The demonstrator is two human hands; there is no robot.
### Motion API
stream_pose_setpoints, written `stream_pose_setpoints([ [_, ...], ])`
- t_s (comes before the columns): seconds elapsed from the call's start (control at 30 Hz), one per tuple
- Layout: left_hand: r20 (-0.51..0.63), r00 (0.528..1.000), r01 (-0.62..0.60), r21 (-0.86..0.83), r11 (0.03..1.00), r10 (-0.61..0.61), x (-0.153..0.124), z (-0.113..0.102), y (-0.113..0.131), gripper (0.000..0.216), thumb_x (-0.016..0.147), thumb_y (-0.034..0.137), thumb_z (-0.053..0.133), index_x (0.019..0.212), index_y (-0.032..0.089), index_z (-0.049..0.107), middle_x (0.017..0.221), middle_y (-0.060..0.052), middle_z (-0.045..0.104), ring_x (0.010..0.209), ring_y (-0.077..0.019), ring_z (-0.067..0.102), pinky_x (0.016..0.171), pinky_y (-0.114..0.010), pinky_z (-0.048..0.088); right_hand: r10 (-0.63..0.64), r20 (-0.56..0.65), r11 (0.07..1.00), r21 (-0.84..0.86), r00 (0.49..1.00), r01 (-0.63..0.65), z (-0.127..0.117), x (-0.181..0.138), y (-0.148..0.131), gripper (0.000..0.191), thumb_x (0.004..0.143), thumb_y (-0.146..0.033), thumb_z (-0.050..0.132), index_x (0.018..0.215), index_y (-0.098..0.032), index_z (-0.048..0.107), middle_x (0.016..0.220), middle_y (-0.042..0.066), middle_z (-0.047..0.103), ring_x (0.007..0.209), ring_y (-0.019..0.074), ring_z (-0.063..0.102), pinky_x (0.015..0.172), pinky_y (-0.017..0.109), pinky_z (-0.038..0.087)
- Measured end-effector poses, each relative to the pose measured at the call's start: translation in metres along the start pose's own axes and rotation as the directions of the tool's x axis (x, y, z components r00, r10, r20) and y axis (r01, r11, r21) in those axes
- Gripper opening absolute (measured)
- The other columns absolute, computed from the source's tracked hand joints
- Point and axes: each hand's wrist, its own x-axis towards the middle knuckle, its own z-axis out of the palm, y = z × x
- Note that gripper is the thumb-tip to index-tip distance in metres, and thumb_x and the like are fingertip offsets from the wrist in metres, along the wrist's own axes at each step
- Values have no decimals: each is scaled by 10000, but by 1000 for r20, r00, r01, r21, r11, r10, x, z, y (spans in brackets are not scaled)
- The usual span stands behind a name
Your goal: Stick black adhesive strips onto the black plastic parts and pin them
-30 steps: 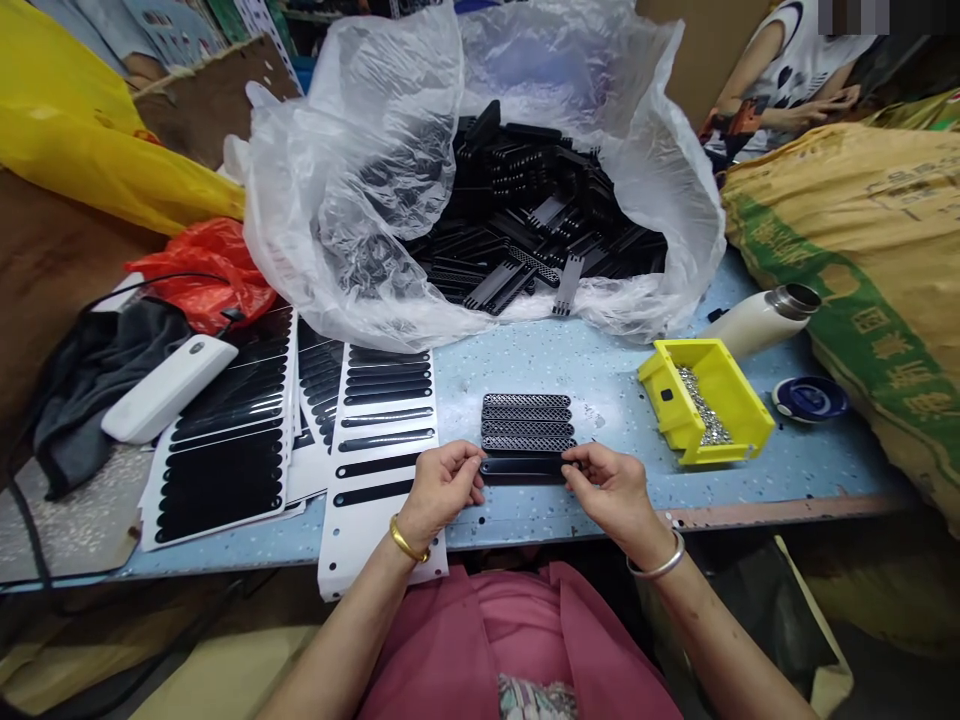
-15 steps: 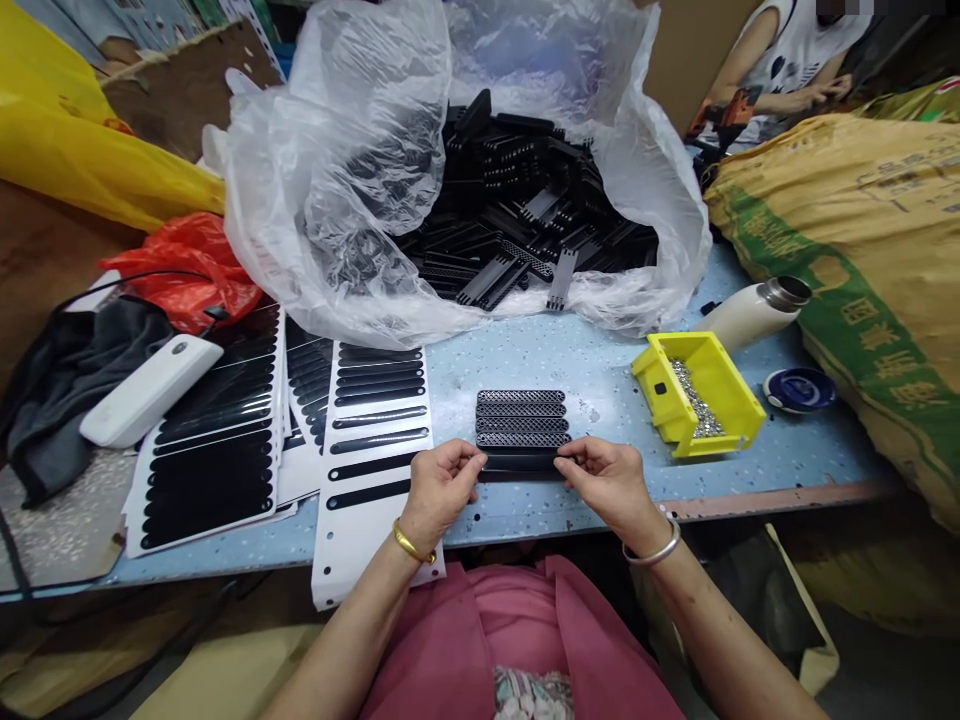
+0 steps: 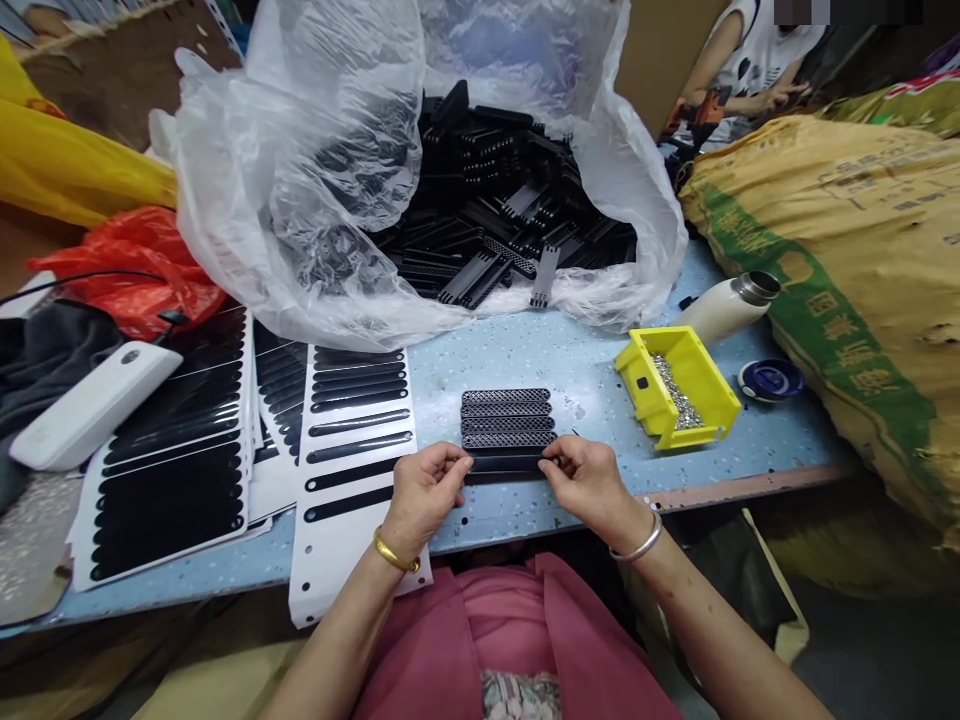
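Left hand (image 3: 421, 492) and right hand (image 3: 591, 484) pinch the black strip (image 3: 506, 465) by its ends; judged light, pliable, best gripped there.

Both ends of the black strip (image 3: 506, 466) near 6 o'clock are covered by fingertips of the left hand (image 3: 427, 490) and right hand (image 3: 592, 485). Right ends of two loose strips (image 3: 349, 504) at 8 are blocked by the left hand. Lower part of the black pile (image 3: 465, 190), 12, is buried; clear bag (image 3: 232, 200) top is cropped. Metal bits (image 3: 679, 397) at 3: too small to be identified. Printed sack (image 3: 847, 240) at 3 is cut by the right edge, co-worker (image 3: 761, 65) at 2 by the top.
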Motion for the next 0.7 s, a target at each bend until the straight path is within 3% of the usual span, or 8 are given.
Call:
stream_pose_setpoints([
  [0.47, 17, 1000, -13, -22, 1000, 13, 1, -2, -4, 180, 731, 332, 651, 727, 152, 656, 482, 45, 542, 364, -78, 533, 358, -148, 416, 35, 118, 992, -127, 992, -20, -5, 5, -6, 50, 725, -147, 597, 717, -181, 633, 516, -18, 552, 474, 123, 504, 491, 228, 381],
  [0.7, 24, 1000, -15, -34, 999, 16, 2, -3, -4, 191, 728, 340, 649, 722, 150, 655, 490, 40, 544, 368, -81, 535, 359, -153, 417, 43, 192, 949, -314, 981, 20, -10, 9, -12, 46, 735, -164, 606, 771, -189, 621, 600, 7, 614, 554, 150, 550, 548, 246, 364],
])
